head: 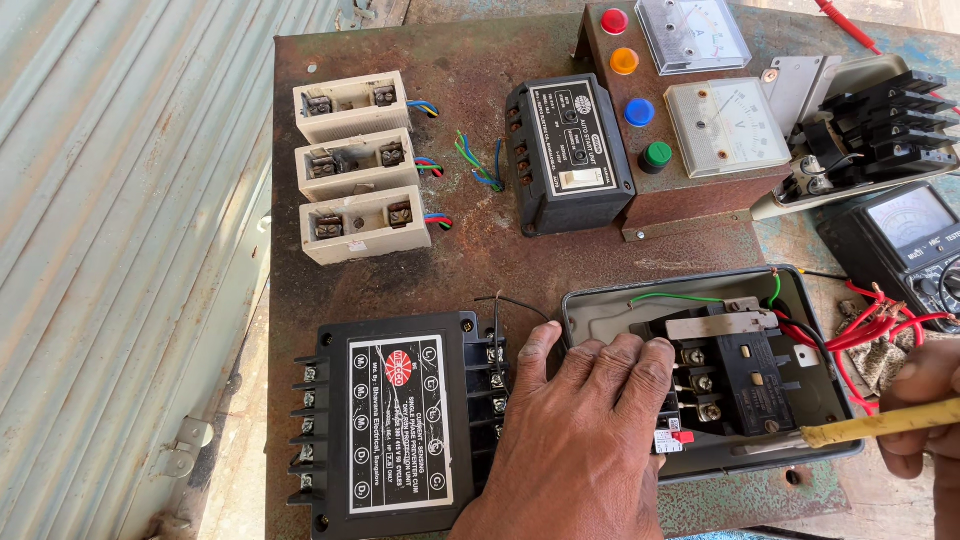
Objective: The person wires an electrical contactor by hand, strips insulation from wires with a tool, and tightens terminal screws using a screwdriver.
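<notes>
I note the rusted metal panel (480, 250) runs nearly to the corrugated shutter (110, 220) on its left edge, leaving only a narrow strip of floor there. Bare plate lies open in the middle, between the three cream fuse holders (360, 165), the black relay unit (570, 155) and the lower devices. The right edge is crowded: a switch block (880, 120), a multimeter (905, 250) and a bundle of red wires (880, 325) sit close together.

The grey starter enclosure (600, 305) stands open at lower right, its black contactor (740, 380) exposed inside. Just to its left, close beside it, sits the black labelled protection unit (395, 425) with terminal screws along both sides.

My left hand (585, 410) lies flat, palm down, fingers together and extended, pressing on the enclosure's left portion with the fingertips touching the contactor's terminals; it holds nothing. My right hand (925, 410), partly out of frame, is curled closed around a yellow-handled tool (880, 423), whose tip meets the enclosure's lower right rim.

Two analogue meters (725, 125) and four coloured push buttons (632, 85) occupy the raised bracket at top.
</notes>
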